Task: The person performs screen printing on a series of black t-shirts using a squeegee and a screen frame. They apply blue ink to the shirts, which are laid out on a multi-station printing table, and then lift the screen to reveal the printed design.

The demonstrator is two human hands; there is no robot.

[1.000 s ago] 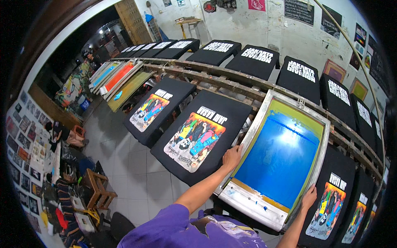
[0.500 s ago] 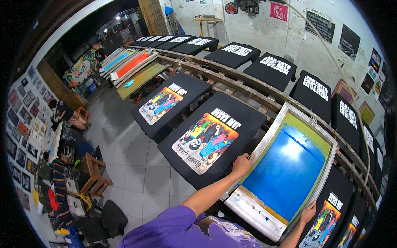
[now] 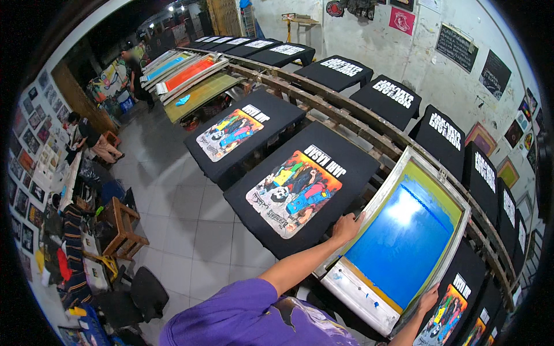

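A screen printing frame [image 3: 453, 254] lies over a shirt board in front of me, its mesh covered with blue ink [image 3: 398, 242] and edged in yellow-green. My left hand [image 3: 347, 228] is closed on the frame's left side rail, and my right hand [image 3: 428, 299] grips the right rail near its lower end. Small blue blots mark the pale near end of the frame. Just left of it, a black shirt [image 3: 265, 228] with a colourful printed picture is stretched flat. Another black printed shirt [image 3: 471, 271] lies to the right, partly hidden by the frame.
More black shirts with white lettering [image 3: 388, 101] line the far row, beyond a wooden rail [image 3: 323, 106]. Screens with red ink [image 3: 187, 75] and blue ink lie at the far left. A wooden stool [image 3: 121, 228] and a black chair [image 3: 149, 294] stand left. Two people [image 3: 92, 138] are farther off.
My view has shifted slightly. Both hands keep their hold on the frame, which stays in place. At the far left, a person has come farther into sight.
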